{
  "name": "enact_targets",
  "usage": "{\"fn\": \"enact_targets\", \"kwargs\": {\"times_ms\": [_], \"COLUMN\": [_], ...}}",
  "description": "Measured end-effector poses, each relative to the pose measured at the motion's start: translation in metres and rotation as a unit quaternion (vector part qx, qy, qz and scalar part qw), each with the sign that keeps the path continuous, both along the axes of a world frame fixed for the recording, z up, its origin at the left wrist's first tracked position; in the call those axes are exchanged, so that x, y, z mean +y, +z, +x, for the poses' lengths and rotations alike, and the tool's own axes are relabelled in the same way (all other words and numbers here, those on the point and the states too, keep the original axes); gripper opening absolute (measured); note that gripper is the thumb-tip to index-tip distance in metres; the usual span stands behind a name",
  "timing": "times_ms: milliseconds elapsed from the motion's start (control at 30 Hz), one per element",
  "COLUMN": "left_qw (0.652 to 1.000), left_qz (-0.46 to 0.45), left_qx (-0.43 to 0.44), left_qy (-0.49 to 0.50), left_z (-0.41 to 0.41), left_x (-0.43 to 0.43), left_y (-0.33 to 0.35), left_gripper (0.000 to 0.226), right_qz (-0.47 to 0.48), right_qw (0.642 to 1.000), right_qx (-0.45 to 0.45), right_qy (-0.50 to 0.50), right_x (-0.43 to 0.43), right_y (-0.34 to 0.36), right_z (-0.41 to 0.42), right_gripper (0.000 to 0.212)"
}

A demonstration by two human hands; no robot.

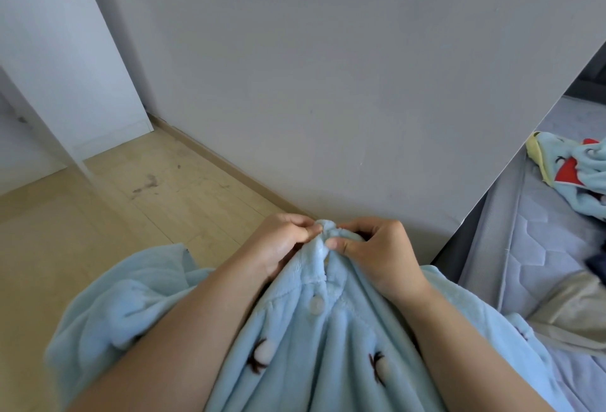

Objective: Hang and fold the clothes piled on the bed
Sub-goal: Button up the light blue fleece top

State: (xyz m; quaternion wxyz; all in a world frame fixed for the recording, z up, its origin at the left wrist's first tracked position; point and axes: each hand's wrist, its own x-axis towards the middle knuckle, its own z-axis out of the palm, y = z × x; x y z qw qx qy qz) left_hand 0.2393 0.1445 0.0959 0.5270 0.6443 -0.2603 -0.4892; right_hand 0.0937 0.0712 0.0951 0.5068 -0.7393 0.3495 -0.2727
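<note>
We see our left hand [284,241] and right hand [373,249] pinching the bunched top edge of a pale blue fleece garment [314,339], a white button [316,306] just below both hands.

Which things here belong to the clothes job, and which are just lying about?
Job: light blue fleece garment, pinched at its top by left hand and right hand; blue, yellow and red garment and beige garment on the bed.
Just there: grey wall, wooden floor, white panel.
</note>
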Motion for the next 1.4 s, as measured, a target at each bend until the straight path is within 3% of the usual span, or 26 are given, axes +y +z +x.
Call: {"fn": "enact_targets", "kwargs": {"times_ms": [267, 367, 533, 767, 1033, 1400], "left_qw": [0.984, 0.971, 0.963, 0.965, 0.940, 0.921], "left_qz": [-0.023, -0.025, -0.027, -0.014, -0.061, -0.083], "left_qx": [-0.136, -0.194, -0.234, -0.228, -0.322, -0.378], "left_qy": [-0.110, -0.140, -0.129, -0.131, -0.091, -0.054], "left_z": [0.010, 0.010, 0.006, 0.012, 0.009, 0.003], "left_x": [0.004, 0.004, 0.001, 0.000, -0.003, -0.003], "left_y": [0.014, 0.019, 0.018, 0.015, 0.011, 0.007], "left_gripper": [0.026, 0.016, 0.020, 0.014, 0.029, 0.021], "right_qz": [-0.057, -0.074, -0.112, -0.146, -0.119, -0.144], "right_qw": [0.998, 0.997, 0.993, 0.987, 0.987, 0.988], "right_qx": [0.015, 0.015, 0.033, 0.068, 0.069, 0.050], "right_qy": [-0.001, 0.000, -0.004, -0.013, -0.082, -0.025], "right_x": [0.005, 0.004, 0.002, 0.002, 0.001, 0.002], "right_y": [-0.003, -0.005, -0.009, -0.013, -0.010, -0.009], "right_z": [0.001, 0.002, 0.002, 0.004, 0.004, 0.006], "right_gripper": [0.016, 0.016, 0.030, 0.023, 0.021, 0.028]}}
